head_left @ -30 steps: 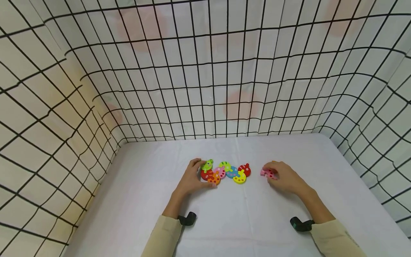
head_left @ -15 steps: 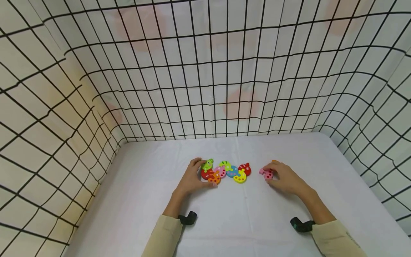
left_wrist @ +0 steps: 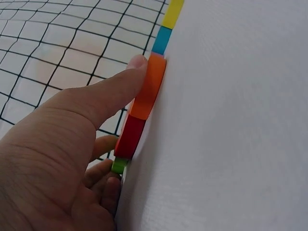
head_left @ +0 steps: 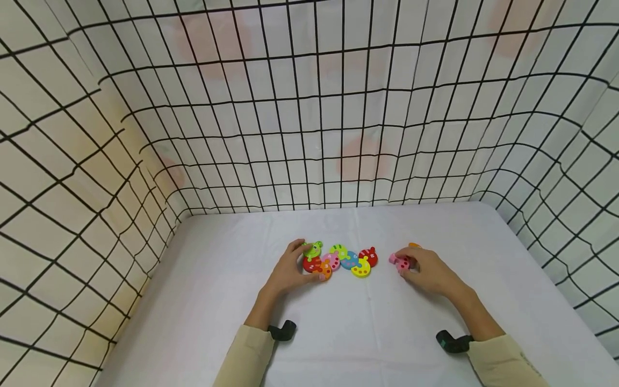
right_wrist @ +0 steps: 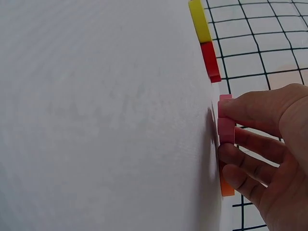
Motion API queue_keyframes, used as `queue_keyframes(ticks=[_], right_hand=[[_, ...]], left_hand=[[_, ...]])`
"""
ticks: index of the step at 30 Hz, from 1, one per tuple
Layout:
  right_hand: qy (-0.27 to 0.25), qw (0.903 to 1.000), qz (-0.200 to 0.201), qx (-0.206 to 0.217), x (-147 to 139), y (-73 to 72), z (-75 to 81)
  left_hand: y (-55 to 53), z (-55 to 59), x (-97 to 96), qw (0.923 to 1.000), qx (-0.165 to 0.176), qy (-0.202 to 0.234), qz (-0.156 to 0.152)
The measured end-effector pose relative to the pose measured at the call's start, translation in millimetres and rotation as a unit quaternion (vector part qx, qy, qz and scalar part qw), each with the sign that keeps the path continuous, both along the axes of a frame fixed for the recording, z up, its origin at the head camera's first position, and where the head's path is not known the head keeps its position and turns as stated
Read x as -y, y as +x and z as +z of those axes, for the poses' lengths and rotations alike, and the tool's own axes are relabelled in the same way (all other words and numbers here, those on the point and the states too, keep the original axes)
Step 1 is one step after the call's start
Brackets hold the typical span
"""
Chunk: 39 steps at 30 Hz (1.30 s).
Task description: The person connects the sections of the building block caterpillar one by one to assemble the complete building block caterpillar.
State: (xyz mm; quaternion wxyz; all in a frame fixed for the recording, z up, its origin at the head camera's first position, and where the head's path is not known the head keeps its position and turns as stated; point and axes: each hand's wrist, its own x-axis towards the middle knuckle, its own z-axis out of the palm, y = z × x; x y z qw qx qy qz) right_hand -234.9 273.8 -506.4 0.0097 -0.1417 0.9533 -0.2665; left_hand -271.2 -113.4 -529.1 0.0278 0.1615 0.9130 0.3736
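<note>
A caterpillar puzzle (head_left: 348,260) of flat, colourful numbered pieces lies joined in a wavy row on the table. My left hand (head_left: 287,271) holds its left end, thumb on the edge of the orange piece (left_wrist: 150,89) and fingers around the green head piece (head_left: 313,249). To the right of the row, my right hand (head_left: 427,269) pinches a pink puzzle piece (head_left: 402,263) with dark pink spots, close over the cloth. An orange piece (right_wrist: 226,185) shows beyond the right fingers, mostly hidden by the hand in the head view.
The table is covered with a white cloth (head_left: 329,333). A black wire grid (head_left: 342,129) with white sheeting behind it rises along the back and both sides. The red end piece (head_left: 368,256) of the row lies left of the pink piece, with a short gap between.
My right hand has turned the pink piece and shifted it slightly left. An orange piece has come into sight behind that hand. The left hand and the row stay in place.
</note>
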Motion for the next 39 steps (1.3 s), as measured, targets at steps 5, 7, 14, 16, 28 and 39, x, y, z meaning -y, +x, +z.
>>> queue_keyframes(ticks=[5, 7, 14, 16, 28, 39], right_hand=[[-0.016, 0.9997, 0.000, -0.016, 1.9, -1.5, 1.5], [-0.023, 0.9995, 0.002, -0.020, 3.1, -2.3, 3.0], [-0.028, 0.9995, 0.006, -0.011, 10.3, -9.6, 7.8], [-0.025, 0.9996, 0.004, -0.013, 13.3, -12.7, 8.3], [-0.034, 0.9993, 0.014, 0.005, 28.5, -29.6, 14.7], [-0.034, 0.9988, 0.033, 0.008, 34.6, -45.4, 6.5]], left_hand=[[1.4, 2.5, 0.3, 0.9999, 0.004, -0.010, -0.012], [1.7, 3.1, 0.4, 0.9998, 0.002, -0.012, -0.016], [0.9, 2.6, 0.9, 0.9996, 0.005, -0.022, -0.019], [0.3, 2.3, 0.8, 0.9996, 0.006, -0.021, -0.018], [-0.6, -0.5, 1.5, 0.9998, 0.003, -0.017, -0.003], [0.5, 0.9, 1.5, 0.9998, -0.002, -0.019, -0.008]])
